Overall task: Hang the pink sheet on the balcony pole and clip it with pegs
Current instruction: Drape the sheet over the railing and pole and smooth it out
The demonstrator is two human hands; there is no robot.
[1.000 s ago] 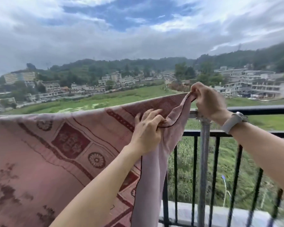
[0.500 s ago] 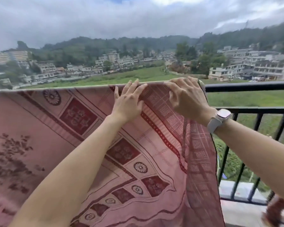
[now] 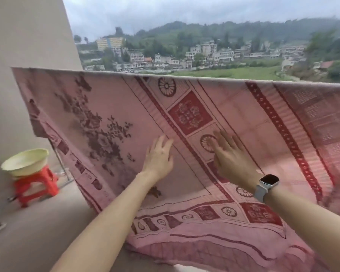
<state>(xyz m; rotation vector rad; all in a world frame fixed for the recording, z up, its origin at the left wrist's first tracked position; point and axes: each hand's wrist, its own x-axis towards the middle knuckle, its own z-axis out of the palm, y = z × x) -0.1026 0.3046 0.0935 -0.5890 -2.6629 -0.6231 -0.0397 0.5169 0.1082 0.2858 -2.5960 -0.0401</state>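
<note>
Sheet: the pink sheet (image 3: 110, 122) was draped over the balcony pole, its fold running along the top edge and its patterned face hanging toward the person, so that both halves could balance.
Pole: it was hidden under the fold; no pegs could be seen on it.
Wall: the wall (image 3: 28, 46) bounded the sheet's left end.
Stool: a red stool (image 3: 35, 185) was set by the wall, out of the way.
Basin: a pale basin (image 3: 25, 161) was rested on the stool, probably kept near for laundry.
Right hand: the right hand (image 3: 229, 154) was laid flat with fingers spread, seemingly to smooth the cloth.
Left hand: the left hand (image 3: 159, 156) was likewise spread flat, nothing gripped.
Change: half a second before, both hands had been placed at the top fold; they were now lower on the face.
</note>
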